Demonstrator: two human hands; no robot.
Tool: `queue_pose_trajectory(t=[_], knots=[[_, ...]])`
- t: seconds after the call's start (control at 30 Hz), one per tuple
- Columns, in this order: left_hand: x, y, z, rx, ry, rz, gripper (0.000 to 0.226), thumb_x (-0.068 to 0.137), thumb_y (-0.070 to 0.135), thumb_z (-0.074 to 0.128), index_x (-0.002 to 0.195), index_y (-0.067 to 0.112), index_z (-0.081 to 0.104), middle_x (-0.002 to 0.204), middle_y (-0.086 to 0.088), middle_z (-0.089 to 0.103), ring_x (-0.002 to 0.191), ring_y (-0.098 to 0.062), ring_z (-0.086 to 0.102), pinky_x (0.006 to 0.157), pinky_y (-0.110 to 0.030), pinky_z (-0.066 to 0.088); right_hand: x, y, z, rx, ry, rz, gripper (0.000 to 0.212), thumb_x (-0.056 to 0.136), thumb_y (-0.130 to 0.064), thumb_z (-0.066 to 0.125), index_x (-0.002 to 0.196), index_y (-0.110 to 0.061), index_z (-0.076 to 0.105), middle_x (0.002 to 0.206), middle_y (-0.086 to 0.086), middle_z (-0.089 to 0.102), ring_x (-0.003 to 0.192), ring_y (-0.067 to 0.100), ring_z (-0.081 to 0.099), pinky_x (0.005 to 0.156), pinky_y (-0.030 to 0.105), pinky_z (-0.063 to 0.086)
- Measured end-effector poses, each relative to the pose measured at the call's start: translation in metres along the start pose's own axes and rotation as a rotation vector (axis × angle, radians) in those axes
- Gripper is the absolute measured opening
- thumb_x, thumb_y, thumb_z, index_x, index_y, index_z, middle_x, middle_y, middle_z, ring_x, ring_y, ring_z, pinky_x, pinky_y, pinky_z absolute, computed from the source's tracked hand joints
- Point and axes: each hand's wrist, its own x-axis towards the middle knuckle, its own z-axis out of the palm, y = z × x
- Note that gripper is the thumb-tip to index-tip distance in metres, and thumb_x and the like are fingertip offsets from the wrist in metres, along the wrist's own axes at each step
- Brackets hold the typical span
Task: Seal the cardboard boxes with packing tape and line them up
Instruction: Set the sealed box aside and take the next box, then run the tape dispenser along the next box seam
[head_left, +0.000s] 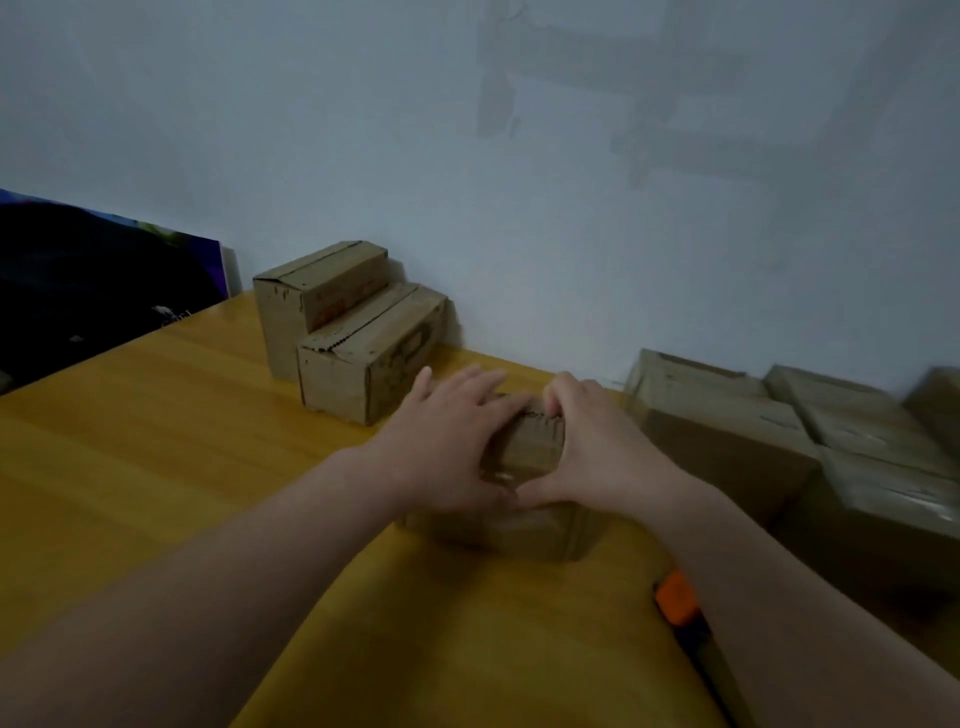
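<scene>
Yellow wooden table, pale wall behind it. At the back edge, close to the wall, are two sealed cartons touching side by side: a taller sealed box and a shorter sealed box in front of it. Both have tape along the top seam, and their long axes run away toward the wall. A dark poster board leans on the wall far left. To the right, off the table edge, is a stack of cartons. An orange-handled tool lies on the table just beside the right forearm, partly hidden by it (what kind of tool is not clear).

Both forearms reach in from the bottom and converge on the held box, which sits on the table at mid-frame, just right of the shorter sealed box and apart from it.

The left hand lies palm down, fingers fairly straight and spread across the box top, thumb on the near face. The right hand has its fingers bent over the top, gripping at the serrated end of the tape strip. The two thumbs meet on the near face.

A short end of the held box faces the person. Its long axis seems to run away toward the wall, but the hands cover too much to be sure.
</scene>
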Motion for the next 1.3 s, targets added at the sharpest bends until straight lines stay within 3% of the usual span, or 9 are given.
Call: queue_pose_trajectory(t=[0.13, 0.33, 0.43, 0.67, 0.83, 0.93, 1.03, 1.2, 1.3], knots=[[-0.035, 0.039, 0.002, 0.042, -0.177, 0.063, 0.108, 0.073, 0.068, 0.062, 0.15, 0.038, -0.007, 0.161, 0.003, -0.003, 0.147, -0.019, -0.005, 0.117, -0.054, -0.004, -0.067, -0.001, 0.006, 0.107, -0.039, -0.028, 0.067, 0.051, -0.041, 0.089, 0.087, -0.033, 0.034, 0.1, -0.016, 0.037, 0.09, 0.004, 0.042, 0.065, 0.025, 0.036], [-0.067, 0.068, 0.013, 0.07, -0.155, 0.104, 0.099, 0.077, 0.072, 0.053, 0.147, 0.044, -0.011, 0.158, 0.005, 0.004, 0.146, -0.019, 0.003, 0.117, -0.055, -0.001, -0.141, 0.014, 0.001, 0.295, -0.009, 0.045, 0.065, 0.063, -0.053, 0.082, 0.109, -0.038, 0.039, 0.112, -0.022, 0.041, 0.1, 0.002, 0.048, 0.071, 0.017, 0.042], [-0.068, 0.069, 0.016, 0.062, -0.147, 0.083, 0.096, 0.077, 0.075, 0.05, 0.146, 0.048, -0.011, 0.159, 0.005, 0.002, 0.146, -0.021, 0.0, 0.117, -0.053, -0.004, -0.166, 0.035, 0.0, 0.213, 0.109, 0.228, 0.057, 0.075, -0.054, 0.07, 0.12, -0.039, 0.039, 0.116, -0.018, 0.04, 0.105, 0.004, 0.043, 0.073, 0.014, 0.035], [-0.064, 0.07, 0.017, 0.051, -0.14, 0.066, 0.096, 0.072, 0.079, 0.049, 0.146, 0.051, -0.006, 0.159, 0.004, 0.008, 0.145, -0.022, 0.007, 0.117, -0.052, 0.0, -0.199, 0.07, 0.028, -0.126, 0.154, 0.575, 0.057, 0.081, -0.039, 0.072, 0.124, -0.031, 0.036, 0.097, -0.01, 0.049, 0.091, 0.013, 0.055, 0.074, 0.028, 0.049], [-0.068, 0.073, 0.014, 0.06, -0.139, 0.078, 0.098, 0.073, 0.077, 0.051, 0.148, 0.046, -0.004, 0.157, 0.006, 0.011, 0.143, -0.022, 0.011, 0.117, -0.052, 0.002, -0.202, 0.07, 0.03, -0.193, 0.196, 0.544, 0.041, 0.087, -0.036, 0.066, 0.119, -0.025, 0.044, 0.089, -0.011, 0.048, 0.092, 0.014, 0.054, 0.078, 0.028, 0.049], [-0.071, 0.085, 0.012, 0.047, -0.165, 0.108, 0.106, 0.073, 0.076, 0.053, 0.151, 0.034, -0.004, 0.158, 0.008, 0.009, 0.144, -0.02, 0.008, 0.118, -0.051, 0.001, -0.2, 0.073, 0.019, -0.021, 0.284, 0.453, 0.047, 0.088, -0.03, 0.065, 0.131, -0.022, 0.049, 0.104, -0.006, 0.055, 0.094, 0.014, 0.054, 0.074, 0.028, 0.047], [-0.074, 0.105, 0.012, 0.043, -0.211, 0.153, 0.109, 0.076, 0.074, 0.052, 0.152, 0.024, -0.008, 0.16, 0.007, 0.0, 0.146, -0.019, 0.001, 0.118, -0.049, -0.004, -0.199, 0.061, -0.007, 0.26, 0.418, 0.379, 0.047, 0.091, -0.026, 0.062, 0.136, -0.027, 0.048, 0.1, -0.012, 0.055, 0.084, 0.008, 0.055, 0.065, 0.027, 0.049], [-0.075, 0.125, 0.012, 0.074, -0.265, 0.201, 0.11, 0.079, 0.074, 0.046, 0.152, 0.016, -0.013, 0.161, 0.001, -0.007, 0.147, -0.019, -0.005, 0.117, -0.051, -0.007, -0.206, 0.031, -0.056, 0.512, 0.64, 0.264, 0.036, 0.087, -0.026, 0.066, 0.121, -0.031, 0.057, 0.097, -0.02, 0.055, 0.083, 0.006, 0.06, 0.065, 0.033, 0.054], [-0.073, 0.125, 0.013, 0.067, -0.298, 0.201, 0.111, 0.08, 0.075, 0.045, 0.151, 0.015, -0.015, 0.16, -0.001, -0.012, 0.147, -0.019, -0.009, 0.116, -0.051, -0.009, -0.206, 0.014, -0.083, 0.685, 0.584, 0.238, 0.029, 0.085, -0.028, 0.069, 0.112, -0.034, 0.061, 0.095, -0.017, 0.058, 0.073, 0.005, 0.066, 0.055, 0.022, 0.053]])
